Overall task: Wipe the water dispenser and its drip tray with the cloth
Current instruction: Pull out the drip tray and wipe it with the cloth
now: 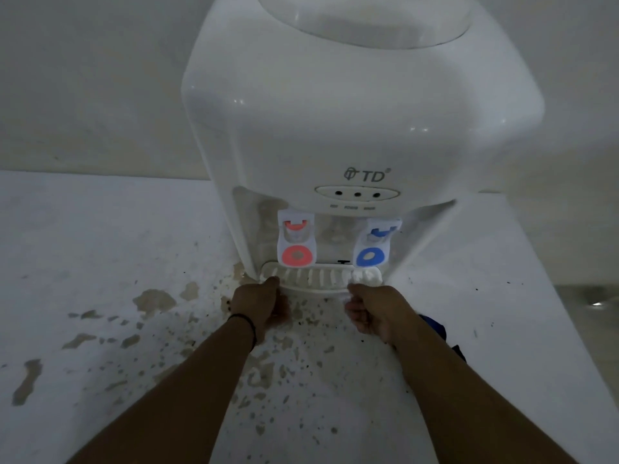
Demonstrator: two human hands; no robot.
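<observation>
So from the head cam you're looking down at a white TD water dispenser (pixel 351 128) sitting on a white desk (pixel 100 246) that's badly chipped and stained right in front of it. The drip tray (pixel 318 279) is slotted in at the base, under the red hot tap (pixel 297 244) and the blue cold tap (pixel 371 246), with its long axis running left to right across the front. Both hands are right at it: the left hand (pixel 264 304) has its thumb hooked up over the tray's left front corner, with the rest of the fingers curled underneath, and the right hand (pixel 371 313) is curled around the right front edge. Looks to me like a two-handed grip on the tray's ends, but the fingertips are tucked under the lip, so I can't tell how tightly they're pinching. The tray lies straight ahead of both hands, about equally near each, so I'd guess the next move is sliding it out toward the person, square to its long axis. The cloth? There's something dark blue (pixel 435 329) peeking out behind the right wrist on the desk, probably it, but it's mostly hidden. Neither hand has it, so the wiping isn't happening right now.
</observation>
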